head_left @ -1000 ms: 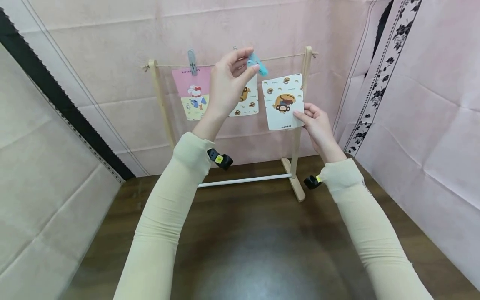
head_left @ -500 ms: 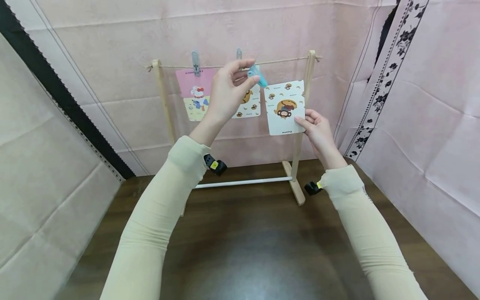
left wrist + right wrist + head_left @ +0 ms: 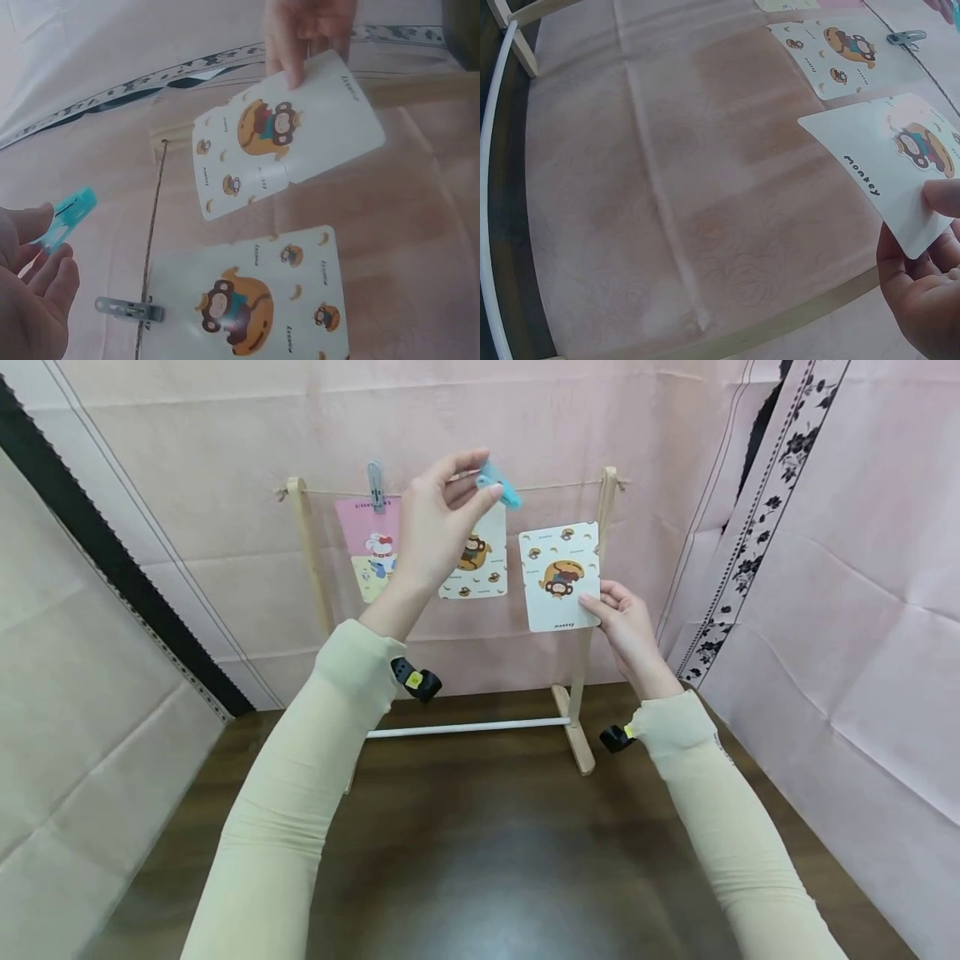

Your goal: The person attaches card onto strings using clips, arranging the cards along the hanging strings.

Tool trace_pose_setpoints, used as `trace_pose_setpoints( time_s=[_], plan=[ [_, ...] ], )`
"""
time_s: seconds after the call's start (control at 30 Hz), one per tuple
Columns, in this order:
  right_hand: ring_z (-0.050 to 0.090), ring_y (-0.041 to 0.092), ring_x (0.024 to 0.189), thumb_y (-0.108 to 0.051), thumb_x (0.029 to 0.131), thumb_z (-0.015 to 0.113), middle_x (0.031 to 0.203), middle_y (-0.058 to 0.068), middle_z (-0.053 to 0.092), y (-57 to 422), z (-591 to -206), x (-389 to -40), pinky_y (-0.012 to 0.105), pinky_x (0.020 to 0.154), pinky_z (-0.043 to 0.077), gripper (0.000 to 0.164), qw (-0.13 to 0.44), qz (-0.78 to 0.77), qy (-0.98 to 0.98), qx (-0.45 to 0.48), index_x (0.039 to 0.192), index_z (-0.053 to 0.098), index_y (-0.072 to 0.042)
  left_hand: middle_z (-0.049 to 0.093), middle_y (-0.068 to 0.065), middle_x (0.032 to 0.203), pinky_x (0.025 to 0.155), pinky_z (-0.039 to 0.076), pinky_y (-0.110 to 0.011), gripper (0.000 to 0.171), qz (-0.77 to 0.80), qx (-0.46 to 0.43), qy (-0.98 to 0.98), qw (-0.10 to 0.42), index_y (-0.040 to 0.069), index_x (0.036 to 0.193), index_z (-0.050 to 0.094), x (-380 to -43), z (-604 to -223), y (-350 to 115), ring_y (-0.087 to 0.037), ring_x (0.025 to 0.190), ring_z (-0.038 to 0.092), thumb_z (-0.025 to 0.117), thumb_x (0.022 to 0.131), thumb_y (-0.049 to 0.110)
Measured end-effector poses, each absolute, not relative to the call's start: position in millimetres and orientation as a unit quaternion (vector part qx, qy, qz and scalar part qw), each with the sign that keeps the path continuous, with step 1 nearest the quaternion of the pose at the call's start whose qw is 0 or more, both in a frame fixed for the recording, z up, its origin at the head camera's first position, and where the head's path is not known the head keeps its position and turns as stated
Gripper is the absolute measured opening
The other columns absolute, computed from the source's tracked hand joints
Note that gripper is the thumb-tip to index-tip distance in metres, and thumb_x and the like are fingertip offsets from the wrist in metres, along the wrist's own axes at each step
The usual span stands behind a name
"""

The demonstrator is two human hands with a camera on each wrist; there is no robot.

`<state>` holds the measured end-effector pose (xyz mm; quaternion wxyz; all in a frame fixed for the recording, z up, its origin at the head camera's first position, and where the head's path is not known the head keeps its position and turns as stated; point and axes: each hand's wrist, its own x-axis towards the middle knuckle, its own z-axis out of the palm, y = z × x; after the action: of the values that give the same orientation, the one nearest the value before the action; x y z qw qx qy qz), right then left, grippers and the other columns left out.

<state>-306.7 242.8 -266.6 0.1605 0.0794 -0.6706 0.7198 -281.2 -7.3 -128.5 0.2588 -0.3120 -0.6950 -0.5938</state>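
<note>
My left hand (image 3: 438, 522) pinches a turquoise clothespin (image 3: 501, 485) between thumb and fingers, up near the string (image 3: 558, 487). A white card (image 3: 562, 577) with a monkey picture and the word "monkey" is in my right hand (image 3: 630, 627), pinched at its lower right corner. This card is upside-down in its picture and sits below the string, close to the right post. A similar monkey card (image 3: 240, 307) hangs from the string by a grey clothespin (image 3: 129, 308); in the head view my left hand hides that pin. Farther left hangs a pink and yellow card (image 3: 367, 527) under another grey clothespin (image 3: 376, 485).
The string runs between two wooden posts; the right post (image 3: 606, 497) stands on a wooden foot (image 3: 573, 739). A white rod (image 3: 468, 727) joins the stand low down. Pale cloth walls (image 3: 225, 427) surround the dark wooden table (image 3: 480, 860).
Since half a second ago my left hand has risen a little with the turquoise clothespin, now covering the middle grey pin. My right hand keeps the card nearly still. The head view shifts slightly.
</note>
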Motion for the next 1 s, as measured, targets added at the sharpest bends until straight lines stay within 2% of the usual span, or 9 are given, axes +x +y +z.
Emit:
trace_pose_setpoints(
  time_s=[0.33,0.57,0.83,1.0],
  plan=[
    [0.067,0.012,0.102,-0.012,0.098,0.068,0.124,0.011,0.070,242,-264,-310,0.022,0.089,0.053,0.033,0.159,0.734,-0.654,0.086,0.127,0.060,0.001,0.061,-0.014,0.133,0.100,0.046,-0.018,0.041,-0.584,-0.339,-0.682,0.282,-0.004,0.131,0.061,-290,-126,2,-0.013,0.121,0.062,0.073,0.092,0.003],
    [0.068,0.011,0.099,-0.010,0.098,0.067,0.115,0.005,0.073,239,-259,-311,0.022,0.089,0.052,0.027,0.164,0.743,-0.643,0.091,0.122,0.062,-0.001,0.060,-0.014,0.131,0.100,0.045,-0.017,0.041,-0.571,-0.345,-0.684,0.295,-0.004,0.131,0.060,-294,-121,6,-0.013,0.122,0.061,0.072,0.092,0.003],
    [0.068,0.013,0.102,-0.009,0.097,0.068,0.117,0.007,0.072,233,-260,-313,0.021,0.088,0.053,0.023,0.171,0.759,-0.621,0.096,0.119,0.064,-0.003,0.060,-0.012,0.129,0.101,0.043,-0.016,0.043,-0.534,-0.348,-0.693,0.338,-0.001,0.133,0.060,-301,-127,13,-0.009,0.122,0.060,0.072,0.093,0.006],
    [0.067,0.014,0.102,-0.008,0.099,0.065,0.113,0.003,0.071,227,-264,-313,0.021,0.085,0.054,0.023,0.174,0.763,-0.614,0.098,0.121,0.062,-0.004,0.060,-0.015,0.127,0.102,0.042,-0.014,0.041,-0.516,-0.341,-0.697,0.363,-0.003,0.133,0.059,-306,-138,19,-0.012,0.123,0.060,0.070,0.094,0.005]
  ],
)
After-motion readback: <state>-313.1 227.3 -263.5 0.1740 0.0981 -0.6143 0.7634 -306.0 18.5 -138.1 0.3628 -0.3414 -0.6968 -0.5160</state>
